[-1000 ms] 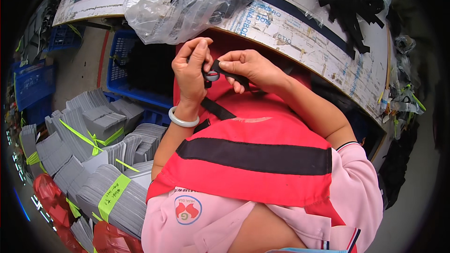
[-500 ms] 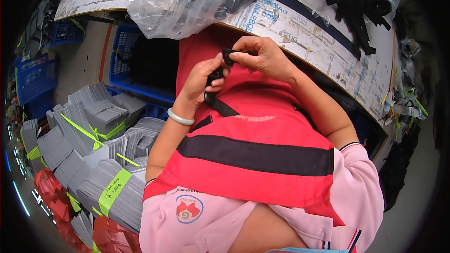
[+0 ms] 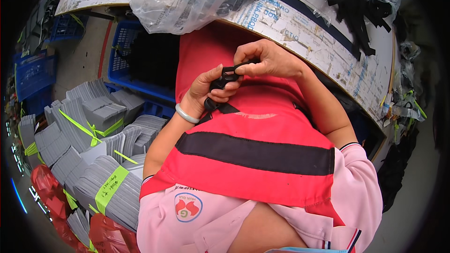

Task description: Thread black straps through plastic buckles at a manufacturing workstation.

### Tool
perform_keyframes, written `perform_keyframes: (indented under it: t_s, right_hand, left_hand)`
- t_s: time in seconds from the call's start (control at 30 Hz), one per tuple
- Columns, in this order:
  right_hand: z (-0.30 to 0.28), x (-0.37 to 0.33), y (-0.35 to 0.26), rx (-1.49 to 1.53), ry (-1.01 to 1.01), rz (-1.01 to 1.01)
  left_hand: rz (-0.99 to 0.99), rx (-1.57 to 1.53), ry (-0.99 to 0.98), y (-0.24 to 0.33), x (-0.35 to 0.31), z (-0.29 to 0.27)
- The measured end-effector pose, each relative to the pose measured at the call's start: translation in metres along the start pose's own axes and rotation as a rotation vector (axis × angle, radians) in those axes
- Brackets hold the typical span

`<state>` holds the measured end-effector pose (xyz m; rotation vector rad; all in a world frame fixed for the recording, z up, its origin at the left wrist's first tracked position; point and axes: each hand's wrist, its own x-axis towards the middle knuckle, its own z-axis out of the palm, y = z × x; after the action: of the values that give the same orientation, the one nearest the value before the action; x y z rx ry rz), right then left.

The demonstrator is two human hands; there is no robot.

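Note:
My left hand [image 3: 211, 85] is closed round a black plastic buckle [image 3: 224, 78], with its slotted end showing above the fingers. My right hand [image 3: 269, 60] pinches a black webbing strap [image 3: 245, 64] at that slotted end, thumb against forefinger. More black strap [image 3: 228, 108] and a dark rounded plastic piece [image 3: 210, 104] hang below my left hand. They rest against the red apron [image 3: 262, 98] over my lap. How the strap runs inside the buckle is partly hidden by my fingers.
Ahead is a worn white table [image 3: 304, 33], bearing a clear plastic bag [image 3: 183, 4] of black parts and several black straps [image 3: 351, 14]. To the left stand a blue crate [image 3: 117, 68] with dark contents, bundled grey sheets [image 3: 101, 182] and red bags [image 3: 110, 234].
The buckle has turned, and its slotted end now shows between my hands. My right hand has shifted slightly right, drawing the strap sideways; my left hand has moved a little right.

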<state>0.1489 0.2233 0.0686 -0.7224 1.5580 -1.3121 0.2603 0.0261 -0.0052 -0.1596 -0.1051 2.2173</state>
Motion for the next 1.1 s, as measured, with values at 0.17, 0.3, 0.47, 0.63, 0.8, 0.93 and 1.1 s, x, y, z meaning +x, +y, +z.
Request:
perform_keyframes:
  t_s: [0.17, 0.3, 0.47, 0.63, 0.8, 0.93, 1.1]
  right_hand:
    - [-0.001, -0.001, 0.006, -0.002, 0.173, 0.142]
    - [-0.003, -0.01, 0.026, 0.116, 0.274, 0.153]
    - [0.006, -0.011, 0.045, 0.094, 0.236, 0.092]
    - [0.01, -0.007, 0.04, 0.015, 0.224, 0.115]
    - [0.019, -0.008, 0.024, 0.132, 0.37, 0.133]
    - [0.038, -0.004, -0.01, 0.377, 0.245, 0.124]
    - [0.032, 0.004, 0.005, 0.445, 0.299, 0.139]
  left_hand:
    - [0.226, 0.389, 0.161, 0.003, -0.002, 0.0]
    - [0.547, -0.072, 0.244, -0.007, -0.007, -0.001]
    - [0.704, 0.3, 0.547, -0.039, -0.015, 0.01]
    - [0.616, 1.591, 0.708, -0.047, -0.02, 0.011]
    - [0.549, 1.02, 0.757, -0.03, -0.01, 0.014]
    - [0.51, 0.521, 0.418, -0.01, 0.0, 0.015]
    - [0.419, 0.497, 0.421, -0.02, 0.012, 0.002]
